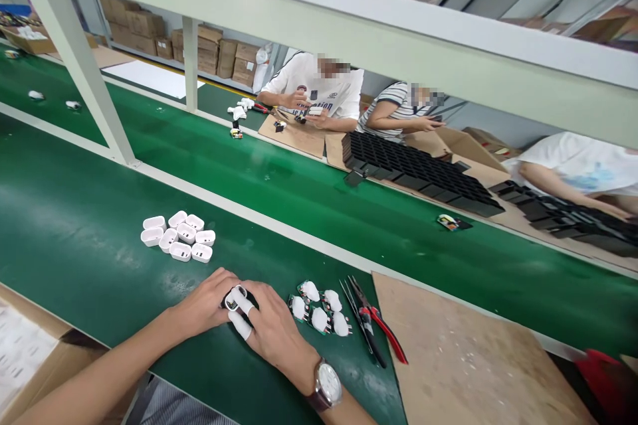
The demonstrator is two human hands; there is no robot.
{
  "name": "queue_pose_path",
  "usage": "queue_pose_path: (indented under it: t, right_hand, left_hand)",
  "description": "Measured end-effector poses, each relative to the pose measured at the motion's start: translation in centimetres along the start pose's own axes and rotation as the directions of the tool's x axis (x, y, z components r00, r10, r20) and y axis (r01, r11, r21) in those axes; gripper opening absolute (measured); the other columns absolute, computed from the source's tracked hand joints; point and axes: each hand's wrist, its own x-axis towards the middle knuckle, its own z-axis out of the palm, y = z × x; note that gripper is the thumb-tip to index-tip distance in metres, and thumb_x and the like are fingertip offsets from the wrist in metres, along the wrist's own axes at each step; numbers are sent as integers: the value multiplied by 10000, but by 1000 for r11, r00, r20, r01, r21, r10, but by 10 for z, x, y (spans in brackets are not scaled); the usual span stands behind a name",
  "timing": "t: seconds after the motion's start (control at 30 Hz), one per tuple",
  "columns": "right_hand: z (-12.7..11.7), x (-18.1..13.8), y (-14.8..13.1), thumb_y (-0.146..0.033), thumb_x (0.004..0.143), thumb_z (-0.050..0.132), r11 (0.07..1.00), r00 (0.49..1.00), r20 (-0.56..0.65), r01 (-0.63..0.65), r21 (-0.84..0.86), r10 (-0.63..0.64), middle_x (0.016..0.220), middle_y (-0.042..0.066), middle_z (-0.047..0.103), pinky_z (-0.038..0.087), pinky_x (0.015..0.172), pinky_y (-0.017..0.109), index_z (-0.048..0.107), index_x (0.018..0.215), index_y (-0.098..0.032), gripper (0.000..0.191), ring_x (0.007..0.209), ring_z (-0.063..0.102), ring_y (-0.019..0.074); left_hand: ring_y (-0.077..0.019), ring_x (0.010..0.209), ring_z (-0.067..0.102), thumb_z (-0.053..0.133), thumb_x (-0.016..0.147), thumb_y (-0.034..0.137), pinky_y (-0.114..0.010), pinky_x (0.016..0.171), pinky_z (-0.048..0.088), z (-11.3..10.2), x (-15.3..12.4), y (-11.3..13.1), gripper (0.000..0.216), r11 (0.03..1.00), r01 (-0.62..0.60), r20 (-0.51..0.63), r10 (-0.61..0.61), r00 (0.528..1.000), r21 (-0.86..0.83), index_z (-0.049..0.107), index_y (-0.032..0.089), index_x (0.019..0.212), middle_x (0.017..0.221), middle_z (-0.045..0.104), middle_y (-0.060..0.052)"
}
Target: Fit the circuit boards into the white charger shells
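Observation:
Both hands meet over the green bench around a small white charger housing (pixel 236 297) with a dark part beside or in it; the fingers hide much of it. My left hand (pixel 212 302) is closed round its far left side. My right hand (pixel 274 325), with white finger cots on two digits and a watch on the wrist, presses against its opening. To the left of the hands stand several white oval plastic housings (pixel 186 233) with open tops. Right of my right hand lie several small circuit boards (pixel 319 319) topped with white blobs.
Tweezers (pixel 363 325) and red-handled pliers (pixel 383 329) lie beside a brown cardboard sheet (pixel 478 352). Beyond a pale rail runs a green conveyor belt (pixel 279 179) carrying a few parts. Co-workers sit across it near black trays (pixel 419 172). A carton (pixel 40 372) stands at lower left.

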Motion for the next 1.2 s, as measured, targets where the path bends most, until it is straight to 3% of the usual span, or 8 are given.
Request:
queue_pose_path:
  t: [0.1, 0.3, 0.47, 0.67, 0.77, 0.9, 1.1, 1.2]
  right_hand:
    - [3, -2, -1, -258, 1025, 579, 997, 998, -3, -64, 36, 64, 1198, 147, 653, 605, 879, 470, 619, 1199, -183, 193, 1042, 659, 288]
    - [-9, -16, 6, -372, 1014, 638, 971, 968, -115, -211, 112, 224, 1301, 154, 639, 608, 959, 479, 426, 1510, -203, 565, 1161, 658, 294]
    - [-22, -33, 11, -292, 1040, 597, 971, 948, -214, -229, 60, 237, 1293, 142, 656, 597, 978, 464, 530, 1425, -219, 398, 1167, 666, 273]
    - [-53, -58, 39, -192, 1032, 578, 942, 882, -367, -333, -42, 296, 1226, 119, 686, 550, 1008, 497, 599, 1344, -234, 316, 1123, 673, 263]
    - [-72, -75, 53, -174, 1027, 563, 941, 906, -304, -330, -71, 294, 1235, 137, 679, 572, 935, 459, 608, 1326, -211, 304, 1132, 648, 268]
    - [-72, -88, 54, -183, 960, 631, 945, 964, -97, -264, -192, 249, 1301, 141, 678, 531, 1006, 532, 668, 1214, -191, 256, 1232, 592, 330]
    - [-40, -68, 39, 4, 696, 586, 952, 987, 1, -157, -264, 163, 1229, 147, 703, 503, 1069, 570, 703, 1060, -165, 418, 1175, 602, 343]
    - [-29, -52, 34, 23, 711, 562, 956, 982, -37, -187, -226, 183, 1253, 165, 672, 539, 1039, 552, 676, 1125, -149, 463, 1172, 604, 341]
  left_hand:
    - [-249, 1074, 613, 704, 954, 191, -389, 939, 552, -2, 2, 3, 243, 1000, 8, 10, -9, 1000, 29, 598, 223, 1170, 1156, 658, -67]
    - [-273, 1188, 625, 788, 907, 245, -395, 988, 574, -9, -11, 16, 555, 985, 9, -69, 3, 998, 170, 499, 235, 1381, 1332, 588, -114]
    - [-207, 1016, 697, 558, 1047, 159, -320, 865, 599, -7, -19, 20, 107, 916, -158, -110, 212, 971, 369, 606, 213, 1125, 1217, 643, -100]
    - [-180, 892, 703, 533, 1040, 143, -289, 784, 588, 1, -18, 21, 102, 885, -131, -136, 211, 968, 446, 608, 208, 1016, 1160, 667, -92]
    - [-169, 839, 699, 511, 1036, 143, -272, 732, 571, -1, -12, 29, 122, 884, -126, -105, 193, 975, 450, 602, 215, 998, 1110, 671, -79]
    - [-184, 937, 703, 534, 1019, 180, -284, 823, 569, -28, 46, 31, 96, 881, -141, -65, 190, 980, 451, 616, 229, 1026, 1128, 679, -77]
    - [-233, 894, 696, 622, 916, 185, -311, 806, 548, -109, 202, -12, 75, 799, 194, -227, -74, 971, 570, 640, 186, 843, 932, 668, -83]
    - [-249, 882, 689, 674, 884, 222, -320, 804, 545, -130, 233, -28, 93, 774, 273, -255, -148, 956, 572, 659, 176, 804, 879, 682, -90]
